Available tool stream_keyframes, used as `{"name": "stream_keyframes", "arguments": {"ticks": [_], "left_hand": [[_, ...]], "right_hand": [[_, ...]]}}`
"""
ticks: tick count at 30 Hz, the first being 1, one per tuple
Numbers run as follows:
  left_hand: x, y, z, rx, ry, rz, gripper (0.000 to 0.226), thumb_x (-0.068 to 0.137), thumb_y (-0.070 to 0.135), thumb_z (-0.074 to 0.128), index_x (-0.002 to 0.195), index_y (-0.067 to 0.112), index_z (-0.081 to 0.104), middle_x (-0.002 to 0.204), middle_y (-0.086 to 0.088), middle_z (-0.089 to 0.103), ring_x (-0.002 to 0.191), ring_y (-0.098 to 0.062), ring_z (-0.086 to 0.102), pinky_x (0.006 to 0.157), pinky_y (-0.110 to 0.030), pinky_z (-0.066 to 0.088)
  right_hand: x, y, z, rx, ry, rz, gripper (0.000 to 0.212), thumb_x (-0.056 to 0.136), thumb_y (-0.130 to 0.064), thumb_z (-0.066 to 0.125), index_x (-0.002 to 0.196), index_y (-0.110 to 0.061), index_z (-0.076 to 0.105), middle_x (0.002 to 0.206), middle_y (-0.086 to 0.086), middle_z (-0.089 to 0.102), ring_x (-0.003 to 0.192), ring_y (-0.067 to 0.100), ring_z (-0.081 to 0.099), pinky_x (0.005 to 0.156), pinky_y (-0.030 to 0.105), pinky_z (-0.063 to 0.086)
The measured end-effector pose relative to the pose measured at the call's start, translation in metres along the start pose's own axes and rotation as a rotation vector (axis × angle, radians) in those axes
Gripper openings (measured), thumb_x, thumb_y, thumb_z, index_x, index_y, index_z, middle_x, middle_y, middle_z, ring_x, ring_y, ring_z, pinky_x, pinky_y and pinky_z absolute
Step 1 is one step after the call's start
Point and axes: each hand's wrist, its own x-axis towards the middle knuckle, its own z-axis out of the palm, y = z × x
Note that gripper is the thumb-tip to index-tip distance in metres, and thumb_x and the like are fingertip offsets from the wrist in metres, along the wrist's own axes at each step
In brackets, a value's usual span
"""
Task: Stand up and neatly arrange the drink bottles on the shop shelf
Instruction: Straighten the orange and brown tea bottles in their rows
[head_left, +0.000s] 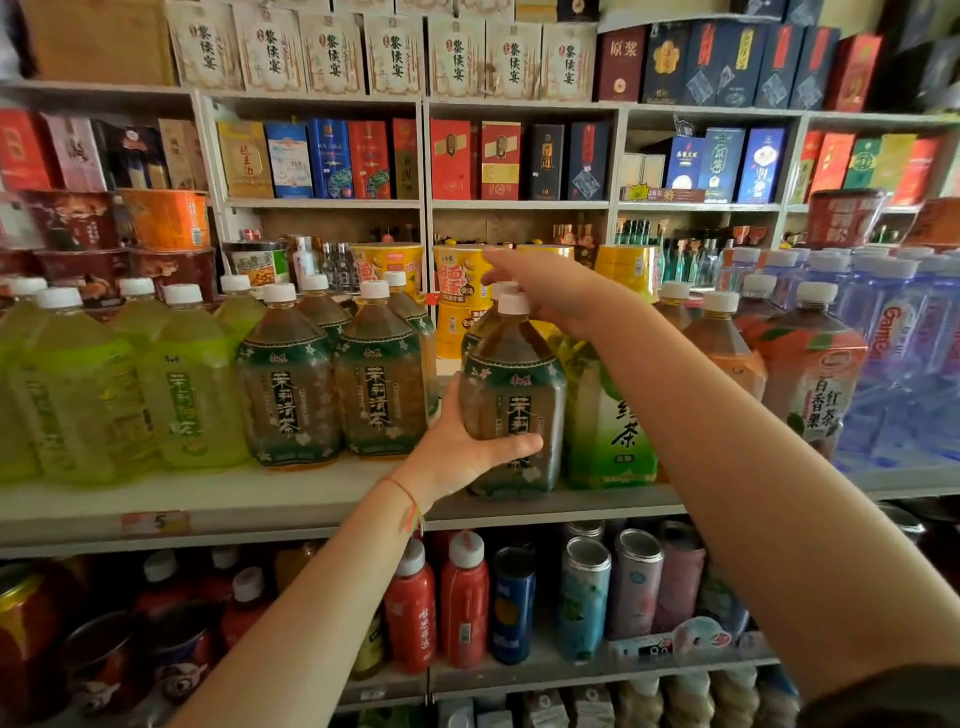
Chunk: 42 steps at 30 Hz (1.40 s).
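"5" on shelf price tag (155, 522) (red-edged)

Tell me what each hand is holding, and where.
Left hand grips the dark jasmine tea bottle round its lower body. Right hand reaches behind its cap; its grip cannot be told.

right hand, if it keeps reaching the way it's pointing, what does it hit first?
Probably the yellow cup-noodle tubs behind the bottle row: the right hand points back-left above the dark tea bottle cap. Depth is unclear.

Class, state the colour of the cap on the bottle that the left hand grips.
White cap, clearest in the head view.
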Motion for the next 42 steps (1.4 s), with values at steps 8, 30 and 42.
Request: {"name": "stream_keyframes", "arguments": {"ticks": [8, 30, 42], "left_hand": [[-0.010, 0.017, 0.009, -0.040, -0.013, -0.035, 0.118, 0.066, 0.077, 0.067, 0.158, 0.033, 0.007, 0.140, 0.022, 0.038, 0.135, -0.003, 0.033, 0.111, -0.027, 0.023], [-0.028, 0.001, -0.065, 0.469, 0.830, 0.162, 0.034, 0.096, 0.007, 0.052, 0.129, 0.010, 0.061, 0.130, -0.007, 0.056, 0.123, -0.024, 0.051, 0.106, -0.034, 0.040], [-0.040, -0.003, -0.093, 0.028, 0.471, 0.006, 0.044, 0.107, 0.028, 0.042, 0.148, 0.012, 0.048, 0.152, -0.003, 0.046, 0.141, -0.015, 0.040, 0.105, -0.021, 0.027]], "right_hand": [[-0.015, -0.010, 0.012, -0.273, 0.049, -0.070, 0.036, 0.097, -0.039, 0.053, 0.109, -0.008, 0.066, 0.086, 0.003, 0.057, 0.093, 0.028, 0.056, 0.064, 0.026, 0.045], [-0.050, 0.014, 0.135, -0.619, 0.284, -0.515, 0.070, 0.090, -0.021, 0.057, 0.149, -0.002, 0.025, 0.142, 0.017, 0.041, 0.130, 0.033, 0.043, 0.104, 0.042, 0.045], [-0.027, 0.044, 0.198, -0.219, 0.360, 0.050, 0.130, 0.077, -0.048, 0.077, 0.148, -0.034, -0.031, 0.153, 0.019, 0.025, 0.124, 0.037, 0.049, 0.088, 0.051, 0.053]]}}
